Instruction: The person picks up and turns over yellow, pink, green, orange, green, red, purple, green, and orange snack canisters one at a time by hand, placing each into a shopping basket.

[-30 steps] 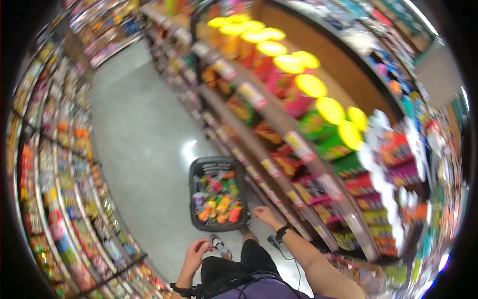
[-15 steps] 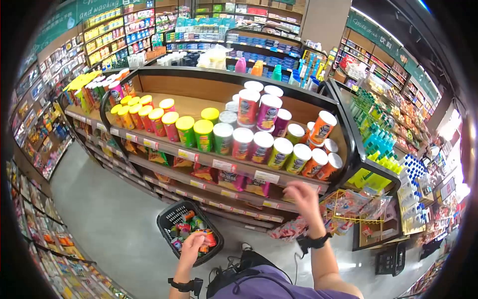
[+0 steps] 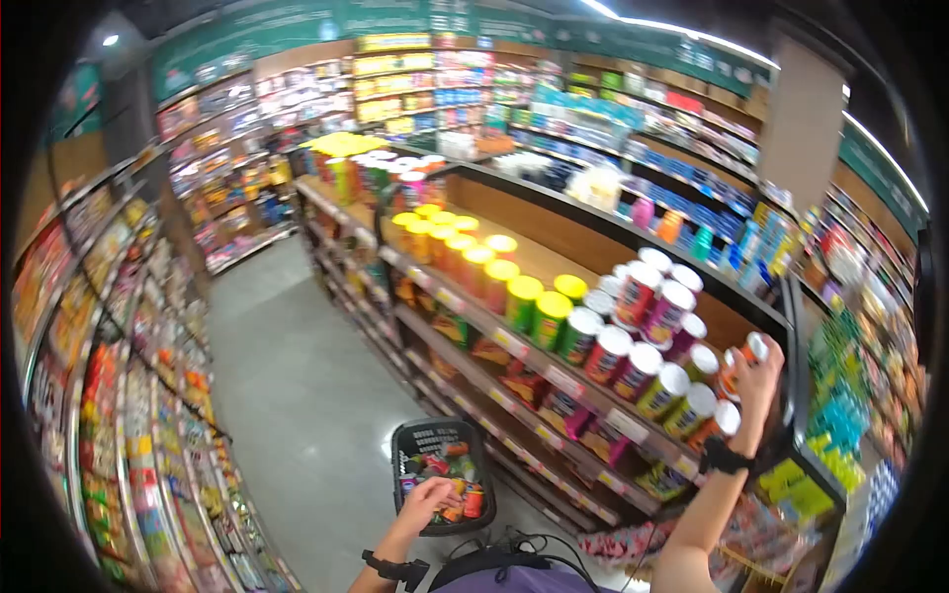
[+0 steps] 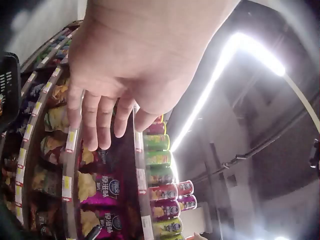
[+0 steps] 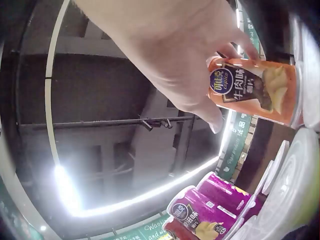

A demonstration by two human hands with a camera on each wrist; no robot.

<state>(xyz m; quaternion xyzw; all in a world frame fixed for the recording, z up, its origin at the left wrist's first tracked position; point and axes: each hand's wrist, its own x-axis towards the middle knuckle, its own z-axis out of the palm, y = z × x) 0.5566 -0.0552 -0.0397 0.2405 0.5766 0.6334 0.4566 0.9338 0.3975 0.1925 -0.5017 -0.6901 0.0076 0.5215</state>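
My right hand [image 3: 759, 381] is at the right end of the top shelf, with its fingers and thumb around the upper end of an orange chip can [image 5: 255, 92]. In the right wrist view, the palm hides the can's top, and its lower end meets white lids. Purple chip cans [image 5: 202, 212] stand close by. Over the black shopping basket [image 3: 403, 455] hangs my left hand [image 3: 427, 502], fingers loosely extended and holding nothing. Its palm faces the camera in the left wrist view. Several colourful packs and cans [image 3: 473, 502] lie in the basket.
Yellow-lidded cans [image 3: 474, 262] line the top shelf [image 3: 583, 387], left of the white-lidded ones. Bagged chips [image 4: 100, 190] fill the tier below. A snack rack [image 3: 129, 415] runs along the left of the grey aisle floor [image 3: 306, 395]. Bright green goods [image 3: 806, 486] stand at the right.
My right hand has risen from beside the basket, past the shelf front, to the orange can. The left hand has come over the basket. The head view has swung right, then partly back left.
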